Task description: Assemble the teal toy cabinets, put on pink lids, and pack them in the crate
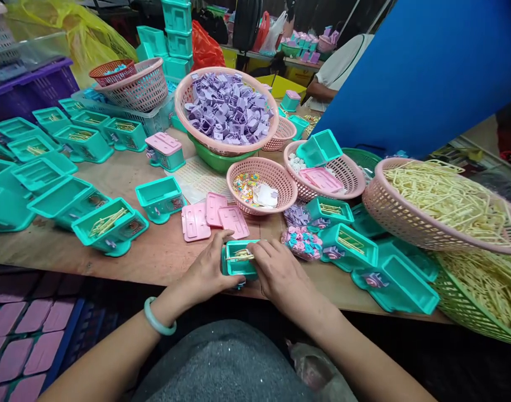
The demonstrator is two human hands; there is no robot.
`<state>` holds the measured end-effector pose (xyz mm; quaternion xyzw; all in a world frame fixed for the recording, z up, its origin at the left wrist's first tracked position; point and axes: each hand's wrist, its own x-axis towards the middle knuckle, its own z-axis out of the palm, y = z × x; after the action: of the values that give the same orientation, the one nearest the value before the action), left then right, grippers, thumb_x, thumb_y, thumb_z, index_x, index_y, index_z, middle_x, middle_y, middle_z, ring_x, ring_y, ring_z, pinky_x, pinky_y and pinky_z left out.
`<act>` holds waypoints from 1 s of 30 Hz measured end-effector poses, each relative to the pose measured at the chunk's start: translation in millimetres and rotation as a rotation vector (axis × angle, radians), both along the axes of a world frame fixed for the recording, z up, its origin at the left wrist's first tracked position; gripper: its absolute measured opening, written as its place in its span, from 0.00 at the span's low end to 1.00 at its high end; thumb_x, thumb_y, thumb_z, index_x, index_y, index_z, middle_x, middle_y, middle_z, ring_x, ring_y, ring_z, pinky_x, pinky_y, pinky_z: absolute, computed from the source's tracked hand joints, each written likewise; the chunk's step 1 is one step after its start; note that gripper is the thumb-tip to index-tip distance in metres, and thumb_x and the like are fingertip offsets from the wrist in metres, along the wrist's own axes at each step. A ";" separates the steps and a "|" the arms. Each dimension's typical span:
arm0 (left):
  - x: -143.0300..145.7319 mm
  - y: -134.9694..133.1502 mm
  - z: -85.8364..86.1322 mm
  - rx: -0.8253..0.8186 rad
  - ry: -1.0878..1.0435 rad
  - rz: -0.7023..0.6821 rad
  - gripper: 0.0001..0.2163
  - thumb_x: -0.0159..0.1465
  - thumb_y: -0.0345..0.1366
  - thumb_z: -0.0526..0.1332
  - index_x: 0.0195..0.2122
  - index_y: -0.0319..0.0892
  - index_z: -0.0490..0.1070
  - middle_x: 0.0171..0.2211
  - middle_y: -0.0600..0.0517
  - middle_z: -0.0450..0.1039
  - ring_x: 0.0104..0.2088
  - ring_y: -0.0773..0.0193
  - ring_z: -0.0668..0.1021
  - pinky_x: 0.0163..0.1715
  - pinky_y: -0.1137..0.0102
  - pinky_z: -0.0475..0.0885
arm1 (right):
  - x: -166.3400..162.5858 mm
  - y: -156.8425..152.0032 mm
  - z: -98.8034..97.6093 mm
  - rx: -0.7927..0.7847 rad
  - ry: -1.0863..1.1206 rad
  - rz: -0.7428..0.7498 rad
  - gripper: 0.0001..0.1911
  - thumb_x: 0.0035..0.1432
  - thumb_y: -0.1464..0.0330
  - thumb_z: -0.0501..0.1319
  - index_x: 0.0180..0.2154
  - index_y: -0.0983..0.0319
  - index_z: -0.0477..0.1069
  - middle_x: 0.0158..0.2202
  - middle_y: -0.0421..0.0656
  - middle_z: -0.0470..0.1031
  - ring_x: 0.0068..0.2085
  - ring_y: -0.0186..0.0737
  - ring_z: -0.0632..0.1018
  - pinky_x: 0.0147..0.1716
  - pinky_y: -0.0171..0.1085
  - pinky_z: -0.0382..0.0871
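Observation:
My left hand (207, 273) grips the left side of a small teal plastic box (240, 262) at the near edge of the wooden table (155, 251). Cream-coloured sticks lie inside the box. My right hand (280, 273) rests on the box's right side, its fingers pinched at the sticks. A pale green bangle (157, 321) is on my left wrist. Three pink lids (213, 219) lie flat just beyond the box.
Many teal boxes (109, 226) stand at the left and right. Pink baskets hold purple parts (226, 109), beads (259, 187) and cream sticks (443, 201). A blue panel (427, 72) rises at the right, with another person (339, 67) behind it. Pink lids fill a crate (21, 335) by my left.

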<state>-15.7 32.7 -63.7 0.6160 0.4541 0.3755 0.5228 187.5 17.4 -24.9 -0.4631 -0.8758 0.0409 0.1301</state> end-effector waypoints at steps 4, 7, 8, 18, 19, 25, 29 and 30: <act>-2.1 0.2 5.7 0.031 0.078 -0.039 0.32 0.49 0.30 0.74 0.53 0.47 0.62 0.51 0.45 0.72 0.52 0.45 0.78 0.53 0.52 0.71 | -14.4 -3.2 5.5 0.024 -0.122 -0.081 0.14 0.59 0.81 0.57 0.45 0.63 0.72 0.39 0.49 0.78 0.37 0.49 0.71 0.36 0.43 0.65; -4.0 -0.4 7.7 0.053 0.106 -0.059 0.29 0.50 0.30 0.74 0.49 0.47 0.62 0.47 0.47 0.72 0.48 0.47 0.79 0.49 0.54 0.72 | -16.4 -5.7 10.4 0.079 -0.142 -0.103 0.13 0.57 0.82 0.57 0.42 0.62 0.72 0.37 0.48 0.77 0.36 0.49 0.70 0.36 0.43 0.63; -4.8 -0.6 7.6 0.063 0.109 -0.061 0.29 0.50 0.30 0.74 0.49 0.47 0.62 0.47 0.47 0.72 0.48 0.47 0.79 0.49 0.55 0.72 | -15.7 -6.5 11.9 0.107 -0.146 -0.108 0.13 0.57 0.81 0.57 0.41 0.62 0.72 0.36 0.48 0.77 0.36 0.49 0.70 0.36 0.44 0.63; -10.8 -0.4 -0.8 0.185 0.173 -0.100 0.31 0.54 0.30 0.73 0.56 0.48 0.61 0.53 0.45 0.71 0.53 0.46 0.78 0.53 0.54 0.71 | -31.6 8.0 9.6 0.187 -0.343 -0.007 0.08 0.62 0.79 0.60 0.38 0.62 0.73 0.33 0.48 0.76 0.36 0.49 0.70 0.34 0.45 0.58; -10.9 -0.2 -0.8 0.190 0.190 -0.106 0.31 0.54 0.30 0.73 0.56 0.48 0.60 0.53 0.45 0.71 0.53 0.46 0.78 0.52 0.54 0.71 | -33.4 10.4 8.4 0.187 -0.336 0.005 0.08 0.63 0.79 0.59 0.38 0.62 0.73 0.34 0.48 0.76 0.36 0.49 0.70 0.34 0.45 0.58; -10.9 1.2 2.5 0.174 0.271 -0.169 0.34 0.54 0.28 0.71 0.58 0.46 0.54 0.56 0.42 0.69 0.55 0.47 0.76 0.55 0.53 0.72 | -26.3 15.7 1.5 0.127 -0.142 0.106 0.07 0.67 0.77 0.60 0.44 0.63 0.72 0.38 0.47 0.77 0.39 0.49 0.70 0.39 0.45 0.60; -11.3 2.1 4.7 0.168 0.285 -0.170 0.34 0.54 0.28 0.71 0.57 0.46 0.54 0.56 0.42 0.69 0.56 0.47 0.76 0.56 0.52 0.73 | -18.4 17.9 -4.5 0.075 0.000 0.145 0.11 0.68 0.76 0.57 0.51 0.66 0.71 0.42 0.50 0.77 0.42 0.50 0.69 0.42 0.46 0.64; -11.4 2.4 4.9 0.167 0.289 -0.165 0.34 0.54 0.29 0.72 0.57 0.46 0.54 0.56 0.42 0.69 0.56 0.47 0.76 0.56 0.52 0.73 | -16.9 18.5 -5.8 0.066 0.036 0.146 0.13 0.68 0.77 0.55 0.52 0.66 0.70 0.43 0.51 0.76 0.42 0.50 0.69 0.42 0.46 0.65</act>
<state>-27.2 35.1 -58.8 0.7400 0.4396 0.2755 0.4281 170.5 35.9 -30.7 -0.3926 -0.9056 0.0298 0.1576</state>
